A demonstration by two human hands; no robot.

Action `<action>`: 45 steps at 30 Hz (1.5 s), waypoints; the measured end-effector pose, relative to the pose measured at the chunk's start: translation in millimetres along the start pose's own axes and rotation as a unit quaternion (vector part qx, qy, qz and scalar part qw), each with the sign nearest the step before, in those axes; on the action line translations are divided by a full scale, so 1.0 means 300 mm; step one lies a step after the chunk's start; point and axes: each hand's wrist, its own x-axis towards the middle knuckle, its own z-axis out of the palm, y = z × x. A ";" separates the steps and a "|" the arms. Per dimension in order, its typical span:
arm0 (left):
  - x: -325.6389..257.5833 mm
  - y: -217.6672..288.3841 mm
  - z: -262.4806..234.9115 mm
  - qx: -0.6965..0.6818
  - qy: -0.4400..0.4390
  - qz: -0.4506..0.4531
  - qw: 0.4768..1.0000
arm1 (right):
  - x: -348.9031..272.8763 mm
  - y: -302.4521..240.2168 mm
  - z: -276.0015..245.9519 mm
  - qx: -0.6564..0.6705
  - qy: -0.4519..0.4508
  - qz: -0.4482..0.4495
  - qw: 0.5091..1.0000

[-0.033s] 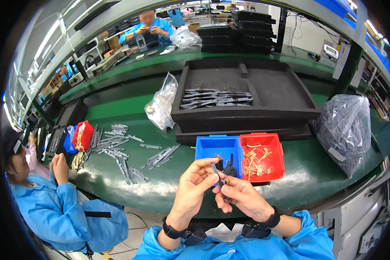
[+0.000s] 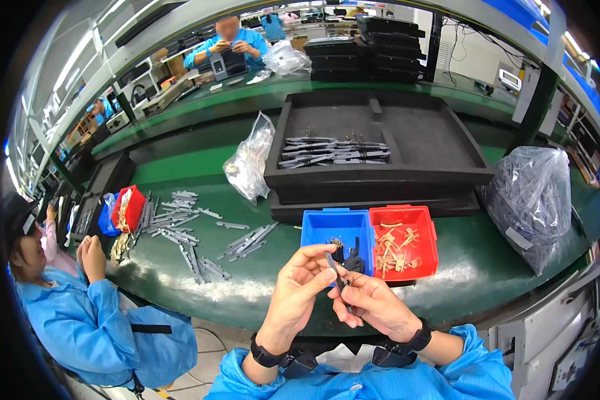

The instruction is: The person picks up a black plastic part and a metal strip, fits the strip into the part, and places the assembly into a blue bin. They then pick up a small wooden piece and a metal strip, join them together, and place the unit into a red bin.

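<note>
Between my two hands is a slim dark grey strip-shaped part [image 2: 337, 272], held tilted above the near edge of the bench. My left hand [image 2: 299, 283] pinches its upper end between thumb and fingers. Lower down, my right hand [image 2: 373, 303] grips the same part, its fingertips covering much of it. Just beyond my fingers stands a blue bin [image 2: 320, 227] with black parts inside, partly hidden by my hands. Touching it on the right is a red bin [image 2: 430, 247] that holds thin tan pieces [image 2: 397, 250].
Loose grey strips [image 2: 180, 227] lie across the left of the green bench. A black foam tray [image 2: 440, 143] with more strips stands behind the bins. Clear plastic bags [image 2: 530, 200] flank it. A co-worker in blue [image 2: 93, 327] is at the left, another person [image 2: 230, 50] across.
</note>
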 end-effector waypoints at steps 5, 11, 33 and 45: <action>0.009 -0.009 -0.010 -0.084 -0.017 -0.036 0.996 | -0.008 -0.023 -0.009 0.009 -0.020 -0.002 1.000; 0.001 -0.043 0.003 0.221 -0.046 0.104 0.969 | -0.025 -0.026 -0.022 -0.068 0.033 -0.050 0.996; -0.031 -0.101 0.054 0.151 0.086 0.094 0.980 | -0.027 0.016 0.024 -0.313 0.175 -0.168 0.918; -0.018 -0.066 0.004 -0.025 -0.011 0.034 0.999 | -0.026 -0.026 -0.020 0.074 -0.004 -0.011 0.997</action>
